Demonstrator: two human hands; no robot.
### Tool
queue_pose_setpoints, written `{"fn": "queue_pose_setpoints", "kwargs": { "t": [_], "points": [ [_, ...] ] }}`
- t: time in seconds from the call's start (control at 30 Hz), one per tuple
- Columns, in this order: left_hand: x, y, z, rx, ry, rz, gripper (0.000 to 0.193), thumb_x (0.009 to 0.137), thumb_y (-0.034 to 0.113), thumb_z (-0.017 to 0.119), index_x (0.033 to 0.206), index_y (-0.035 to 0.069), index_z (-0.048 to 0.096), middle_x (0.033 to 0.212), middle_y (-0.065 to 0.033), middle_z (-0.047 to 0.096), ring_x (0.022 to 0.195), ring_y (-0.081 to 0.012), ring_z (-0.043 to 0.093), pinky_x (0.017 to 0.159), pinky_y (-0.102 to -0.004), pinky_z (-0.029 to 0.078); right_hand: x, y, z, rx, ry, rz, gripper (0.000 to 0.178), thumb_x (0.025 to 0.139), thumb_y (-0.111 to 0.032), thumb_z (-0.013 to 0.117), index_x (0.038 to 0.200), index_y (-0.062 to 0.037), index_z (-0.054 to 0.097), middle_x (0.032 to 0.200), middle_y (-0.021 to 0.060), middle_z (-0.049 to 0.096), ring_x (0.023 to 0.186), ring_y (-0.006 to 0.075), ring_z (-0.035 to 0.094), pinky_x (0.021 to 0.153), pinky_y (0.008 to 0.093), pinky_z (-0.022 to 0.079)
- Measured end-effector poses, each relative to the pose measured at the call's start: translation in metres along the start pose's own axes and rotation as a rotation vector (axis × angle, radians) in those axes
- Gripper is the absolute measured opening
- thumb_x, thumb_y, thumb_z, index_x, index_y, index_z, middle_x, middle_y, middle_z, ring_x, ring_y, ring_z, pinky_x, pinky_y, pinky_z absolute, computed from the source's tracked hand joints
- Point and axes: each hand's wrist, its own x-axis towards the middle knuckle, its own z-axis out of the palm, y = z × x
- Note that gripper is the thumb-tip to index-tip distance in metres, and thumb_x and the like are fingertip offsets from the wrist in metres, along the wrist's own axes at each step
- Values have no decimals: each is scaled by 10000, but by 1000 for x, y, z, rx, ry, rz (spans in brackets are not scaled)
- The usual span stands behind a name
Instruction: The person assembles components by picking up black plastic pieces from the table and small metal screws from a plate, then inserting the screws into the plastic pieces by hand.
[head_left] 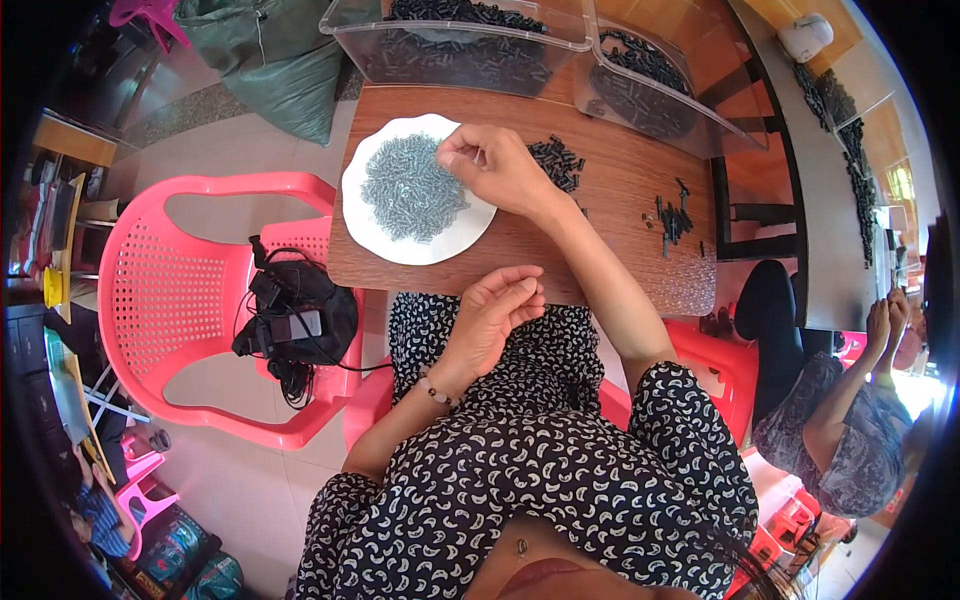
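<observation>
My right hand (495,170) is over the right side of a white plate (430,252) with a wavy rim. Its thumb and fingers are pinched together; whatever is between them is too small to make out. On the plate lies a heap of small silvery pieces (410,190) that look like springs. My left hand (495,315) hovers by the table's near edge, fingers curled and the thumb against them, its contents hidden. Just beyond my right wrist is a pile of small black cylindrical parts (557,162). Fewer black parts (675,222) are scattered further right.
Two clear plastic bins, one at the back (450,62) and one at back right (640,100), hold many black parts. A pink chair (170,290) with a black bag (305,310) stands left of the wooden table (610,270). At right, another person (840,430) works at a table.
</observation>
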Motion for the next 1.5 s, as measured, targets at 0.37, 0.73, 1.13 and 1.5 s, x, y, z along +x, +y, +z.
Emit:
{"fn": "queue_pose_setpoints", "kwargs": {
  "t": [0.37,0.73,1.13,1.5],
  "points": [
    [1,85,0,650,298,749,225,915,86,624,1120,-8,625,895,-8,621,757,-51,555,691,-198,460,-21,-3,-13,510,-241,141,195,913,-187,638,952,4,649,879,-15,639,821,48,542,752,217,433],
    [9,113,-3,1270,296,1098,103,841,41,679,939,13,689,852,-83,627,727,-165,607,664,-267,479,-24,-13,-13,499,-330,122,218,918,-216,634,933,0,653,855,-25,637,800,38,528,738,214,422],
    [23,109,-19,1202,440,990,86,838,73,679,900,14,674,797,-65,612,689,-144,555,648,-269,451,-24,-14,-1,171,-153,14,224,931,-220,612,963,0,640,772,24,616,741,84,501,672,262,432],
    [26,106,-20,1209,464,1021,95,842,75,678,909,8,669,799,-58,607,678,-132,546,642,-257,447,-24,-7,2,339,-110,62,159,876,-157,671,935,-11,650,790,-27,613,750,57,504,683,245,426]
  ]
}}
